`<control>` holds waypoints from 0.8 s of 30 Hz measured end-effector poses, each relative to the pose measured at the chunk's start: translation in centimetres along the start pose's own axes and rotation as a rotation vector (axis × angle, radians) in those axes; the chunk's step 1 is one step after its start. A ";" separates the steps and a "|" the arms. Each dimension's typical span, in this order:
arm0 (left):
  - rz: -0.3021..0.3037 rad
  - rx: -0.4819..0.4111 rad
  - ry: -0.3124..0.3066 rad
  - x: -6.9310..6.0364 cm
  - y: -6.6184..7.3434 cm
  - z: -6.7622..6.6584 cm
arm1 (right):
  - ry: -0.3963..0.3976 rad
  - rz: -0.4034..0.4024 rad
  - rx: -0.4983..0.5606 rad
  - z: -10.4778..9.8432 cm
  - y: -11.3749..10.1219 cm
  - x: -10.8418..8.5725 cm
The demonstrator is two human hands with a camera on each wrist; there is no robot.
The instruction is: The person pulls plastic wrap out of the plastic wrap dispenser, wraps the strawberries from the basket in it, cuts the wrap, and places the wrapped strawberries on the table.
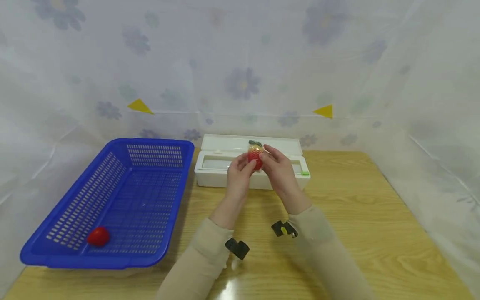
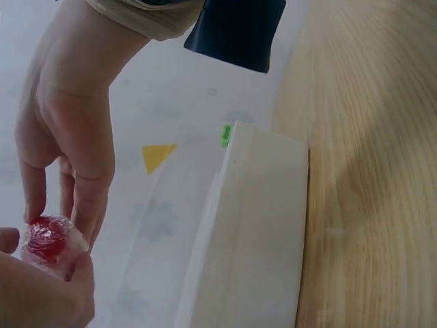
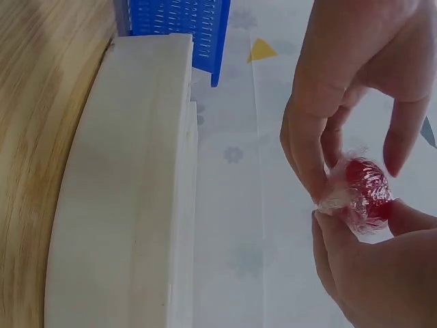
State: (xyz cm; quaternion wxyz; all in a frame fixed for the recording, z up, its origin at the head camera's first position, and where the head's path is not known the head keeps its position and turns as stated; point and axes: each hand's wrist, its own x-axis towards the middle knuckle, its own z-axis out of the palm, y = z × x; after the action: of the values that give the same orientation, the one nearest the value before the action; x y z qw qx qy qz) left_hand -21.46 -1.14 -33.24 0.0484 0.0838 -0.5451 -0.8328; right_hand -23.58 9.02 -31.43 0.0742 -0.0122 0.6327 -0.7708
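Note:
A red strawberry (image 1: 255,156) with green leaves on top, wrapped in clear, crinkled film, is held up in front of a long white box (image 1: 215,178). Fingers and thumb of the left hand (image 1: 238,177) grip it from the left; the right hand (image 1: 280,173) holds its right side. In the left wrist view, the right hand (image 2: 75,130) reaches down to the wrapped fruit (image 2: 51,239) and the left hand (image 2: 37,294) is below. The right wrist view shows the left hand (image 3: 362,61) above the shiny film (image 3: 362,195) and the right hand (image 3: 389,273) beneath.
The white box's lid (image 1: 247,143) stands raised behind it, and a green tab (image 1: 305,173) sits at its right end. At the left, a blue basket (image 1: 179,208) holds a red object (image 1: 98,236). A flowered curtain (image 1: 168,62) with yellow triangles hangs behind the wooden table (image 1: 360,216).

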 end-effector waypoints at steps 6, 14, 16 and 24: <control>-0.006 0.064 0.063 0.2 0.3 -0.2 | 0.032 -0.053 -0.079 0.1 0.3 -0.2; 0.007 0.042 0.045 0.1 0.0 -0.2 | 0.074 -0.066 -0.050 0.2 0.6 -0.4; 0.003 0.045 0.046 0.0 0.1 -0.3 | 0.056 -0.034 -0.073 0.2 0.6 -0.5; 0.008 0.134 0.020 -0.2 0.5 -0.8 | 0.002 0.067 -0.138 -0.5 0.3 -0.6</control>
State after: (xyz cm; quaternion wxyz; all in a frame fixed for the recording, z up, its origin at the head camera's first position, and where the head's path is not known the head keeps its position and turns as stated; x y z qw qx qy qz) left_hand -21.07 -2.04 -33.05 0.0513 0.0931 -0.5994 -0.7933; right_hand -23.03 9.52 -31.74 0.0983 0.0049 0.6845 -0.7224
